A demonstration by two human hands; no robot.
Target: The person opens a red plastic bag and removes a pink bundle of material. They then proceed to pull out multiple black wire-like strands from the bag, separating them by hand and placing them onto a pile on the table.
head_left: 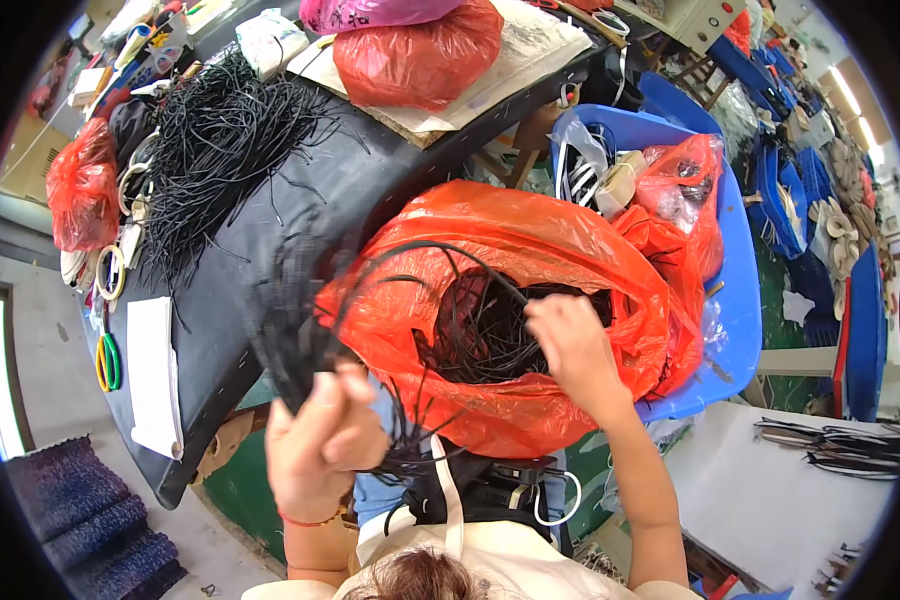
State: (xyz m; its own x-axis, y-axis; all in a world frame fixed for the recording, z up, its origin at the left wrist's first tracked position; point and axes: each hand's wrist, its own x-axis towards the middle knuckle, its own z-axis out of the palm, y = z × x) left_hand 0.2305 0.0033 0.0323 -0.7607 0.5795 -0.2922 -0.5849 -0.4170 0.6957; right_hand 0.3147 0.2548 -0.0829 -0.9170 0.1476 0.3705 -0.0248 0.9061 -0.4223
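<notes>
Head view: the left hand (325,435) is closed around a bundle of black cords (285,325), raised over the table's near edge; both are motion-blurred, so single cords in the upper part cannot be counted. Hands are held apart. The right hand (573,345) is bent over the mouth of a red plastic bag (510,215), fingertips pinched on one long black strand (425,244), which is bowed in a smooth arch across to the bundle. Cords are thin, matte to slightly glossy, flexible, apparently round; exact material cannot be told. Loose ends are hung below the left fist in curls. More of the same stock, a black tangle (485,330), is contained in the bag, loops crossed at random. Bag film is thin, shiny, heavily creased, rim spread to a rough oval. Bag is rested partly against a blue bin (742,300), smooth moulded plastic with rounded walls, in which a smaller red bag (682,180) is also held. On the left, the table (270,220) is covered in dull black sheeting, lightly wrinkled, and a heap of black cords (235,135) is spread on it, stringy, ends fanned toward the near side. A white strip (153,375), flat and narrow, is laid by the left edge, with green and orange loops (108,362) beside it. At the far end, a taut, rounded red bundle (420,55) in crinkled film is set on a beige board (545,45).
</notes>
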